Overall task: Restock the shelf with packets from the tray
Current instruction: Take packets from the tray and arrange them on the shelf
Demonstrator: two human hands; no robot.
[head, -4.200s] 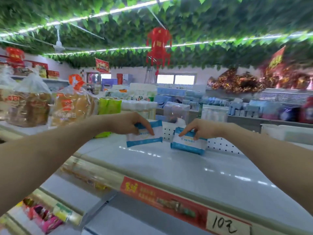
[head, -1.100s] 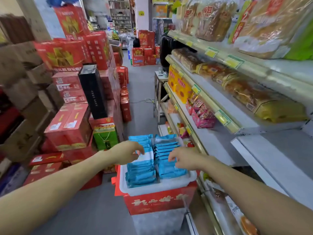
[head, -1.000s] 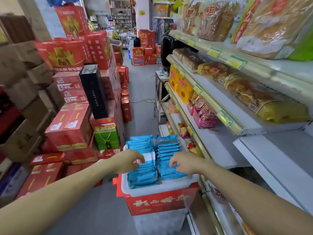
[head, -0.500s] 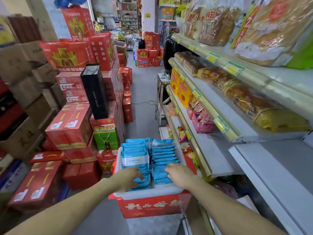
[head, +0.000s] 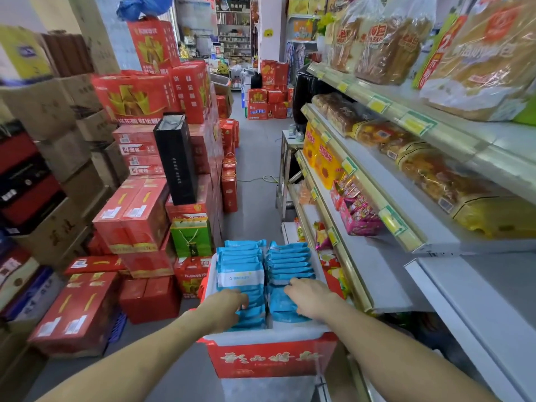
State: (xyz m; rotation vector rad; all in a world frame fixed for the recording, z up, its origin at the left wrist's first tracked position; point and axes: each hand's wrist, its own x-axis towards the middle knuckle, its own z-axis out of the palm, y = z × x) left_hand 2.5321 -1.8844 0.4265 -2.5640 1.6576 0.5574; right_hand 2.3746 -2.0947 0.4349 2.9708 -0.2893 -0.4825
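Two bare forearms were stretched forward from the bottom edge. The left hand (head: 224,307) was laid on the near end of the left row of packets. Its fingers (head: 241,297) were curled down over the packet tops, with the tips hidden; whether a packet was pinched could not be told. The right hand (head: 311,300) was laid on the near end of the right row, its fingers slightly spread and bent over the tops. A grip could not be told there either.

The flat blue-and-white plastic packets (head: 290,262) were stood on edge in two rows inside a white plastic tray (head: 261,333) with a red printed front. The tray was set in the aisle, just beside the grey metal shelf (head: 377,271) on the right. One packet in the left row was tilted back, so its white label was shown.

Beyond the tray, a green paper gift bag (head: 191,237) and stacked red cardboard cartons (head: 130,219) were seen on the left. A tall black box (head: 177,161) was stood upon the cartons. On the right, pink snack packs (head: 359,216) and yellow boxes (head: 322,158) were ranged on the middle boards. Bagged bread loaves (head: 385,44) were placed on top. A grey floor (head: 255,158) was seen running far down the aisle.
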